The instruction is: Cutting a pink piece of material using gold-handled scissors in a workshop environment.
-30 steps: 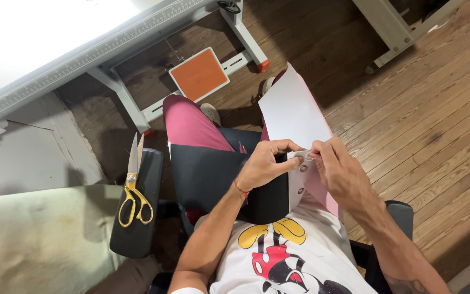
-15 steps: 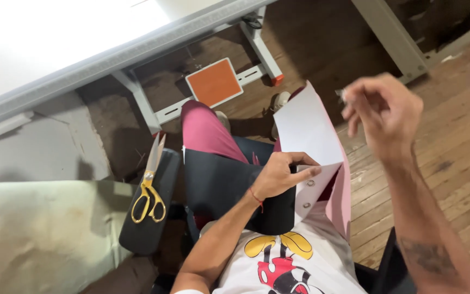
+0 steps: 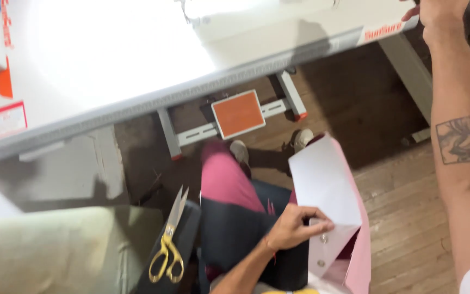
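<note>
Since half a second ago the right hand (image 3: 440, 16) has lifted away to the white table's (image 3: 278, 41) edge, its fingers cut off from view. On the lap, the left hand (image 3: 295, 226) pinches the folded white fabric piece (image 3: 325, 188) with curled fingers, near yellow scissors (image 3: 168, 247).

left hand (image 3: 295, 226) curled low with fingers bent; right hand (image 3: 440, 16) raised far forward.
</note>
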